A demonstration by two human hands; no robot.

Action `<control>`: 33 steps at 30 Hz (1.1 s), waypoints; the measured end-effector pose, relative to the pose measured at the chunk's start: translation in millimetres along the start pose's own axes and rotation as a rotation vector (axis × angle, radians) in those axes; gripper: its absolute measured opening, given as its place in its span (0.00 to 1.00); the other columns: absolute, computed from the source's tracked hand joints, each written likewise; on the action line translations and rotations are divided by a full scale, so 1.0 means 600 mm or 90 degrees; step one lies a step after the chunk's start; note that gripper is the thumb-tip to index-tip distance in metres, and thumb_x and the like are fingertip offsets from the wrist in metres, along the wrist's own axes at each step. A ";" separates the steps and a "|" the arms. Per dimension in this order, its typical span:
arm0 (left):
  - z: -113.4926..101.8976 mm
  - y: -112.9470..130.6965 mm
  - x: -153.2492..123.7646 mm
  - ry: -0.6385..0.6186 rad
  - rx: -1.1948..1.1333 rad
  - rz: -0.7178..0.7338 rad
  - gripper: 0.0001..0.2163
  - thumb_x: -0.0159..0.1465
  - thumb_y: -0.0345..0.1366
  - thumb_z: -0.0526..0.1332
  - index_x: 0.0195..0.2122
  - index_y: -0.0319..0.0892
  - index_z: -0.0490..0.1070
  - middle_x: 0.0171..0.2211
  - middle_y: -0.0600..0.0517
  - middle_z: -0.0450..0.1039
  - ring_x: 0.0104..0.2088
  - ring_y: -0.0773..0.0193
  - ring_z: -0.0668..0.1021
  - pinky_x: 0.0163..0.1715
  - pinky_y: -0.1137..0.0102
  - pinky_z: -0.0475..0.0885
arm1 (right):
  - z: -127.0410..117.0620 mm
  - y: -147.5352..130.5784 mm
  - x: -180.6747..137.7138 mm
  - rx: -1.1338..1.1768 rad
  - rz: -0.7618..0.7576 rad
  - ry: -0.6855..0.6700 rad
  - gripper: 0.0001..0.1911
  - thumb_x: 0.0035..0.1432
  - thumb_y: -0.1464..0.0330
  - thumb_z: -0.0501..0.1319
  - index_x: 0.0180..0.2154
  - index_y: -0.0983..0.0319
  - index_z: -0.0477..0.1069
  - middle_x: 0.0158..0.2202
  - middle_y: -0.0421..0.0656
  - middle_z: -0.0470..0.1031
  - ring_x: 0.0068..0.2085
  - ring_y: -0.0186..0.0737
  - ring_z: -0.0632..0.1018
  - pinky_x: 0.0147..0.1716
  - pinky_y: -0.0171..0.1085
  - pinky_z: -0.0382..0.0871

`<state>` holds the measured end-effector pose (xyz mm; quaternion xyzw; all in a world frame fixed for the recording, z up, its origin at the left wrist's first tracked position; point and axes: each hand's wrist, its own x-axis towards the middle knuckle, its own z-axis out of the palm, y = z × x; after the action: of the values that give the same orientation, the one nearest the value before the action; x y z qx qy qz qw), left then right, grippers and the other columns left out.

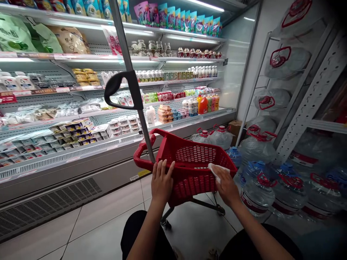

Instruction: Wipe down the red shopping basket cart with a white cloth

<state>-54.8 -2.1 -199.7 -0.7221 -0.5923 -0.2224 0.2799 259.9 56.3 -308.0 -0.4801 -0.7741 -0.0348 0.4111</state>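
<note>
Long grey refrigerated case point(116, 169): ran along the left and back, with upright blue plastic pouches point(170, 16) lined up on its lit top shelf.
White perforated metal rack post point(306, 92): slanted up on the right, with clear plastic water jugs with red handles point(257, 195) standing near its foot.
Red plastic wheeled basket point(189, 180): stood on the pale tiled floor point(108, 224), between the case and the person's black-clad knees point(138, 227), beside the jugs.
Slim grey metal pole with a black loop handle point(132, 90): rose from the basket's left end.
Left hand point(163, 177): lay open, fingers slightly parted, on the near left rim.
Right hand point(226, 182): gripped the cloth, fingers bent over the near right rim.
Soft white cloth point(212, 168): was pressed against that rim, partly covered by fingers.
</note>
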 end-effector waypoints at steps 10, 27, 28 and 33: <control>0.055 0.063 -0.002 -0.048 -0.024 0.045 0.32 0.67 0.31 0.56 0.73 0.41 0.57 0.74 0.48 0.55 0.75 0.52 0.55 0.76 0.49 0.43 | 0.069 -0.198 0.060 0.114 -0.064 -0.023 0.36 0.70 0.72 0.45 0.76 0.58 0.44 0.75 0.44 0.56 0.74 0.44 0.57 0.72 0.54 0.54; 0.043 0.036 -0.010 -0.044 -0.040 -0.051 0.28 0.60 0.30 0.61 0.64 0.39 0.68 0.70 0.41 0.63 0.74 0.45 0.57 0.75 0.44 0.40 | -0.006 0.024 -0.011 -0.016 0.109 0.033 0.23 0.71 0.60 0.49 0.59 0.59 0.73 0.56 0.49 0.79 0.59 0.52 0.75 0.68 0.58 0.58; 0.045 0.040 -0.011 -0.043 -0.041 -0.055 0.28 0.61 0.30 0.62 0.64 0.40 0.68 0.70 0.40 0.63 0.73 0.44 0.57 0.75 0.43 0.40 | 0.005 0.007 -0.003 -0.006 0.104 0.038 0.22 0.71 0.61 0.50 0.58 0.60 0.74 0.54 0.50 0.79 0.58 0.52 0.76 0.67 0.58 0.60; 0.056 0.050 -0.015 -0.046 -0.043 -0.052 0.27 0.61 0.31 0.62 0.63 0.41 0.69 0.71 0.41 0.62 0.73 0.44 0.58 0.74 0.41 0.41 | 0.067 -0.127 0.038 0.046 -0.027 0.013 0.29 0.68 0.71 0.48 0.68 0.59 0.65 0.62 0.47 0.74 0.64 0.49 0.71 0.70 0.57 0.55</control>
<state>-27.2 9.5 -234.8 -0.7138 -0.6233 -0.2275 0.2242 172.2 49.7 -293.1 -0.4478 -0.7807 -0.0205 0.4354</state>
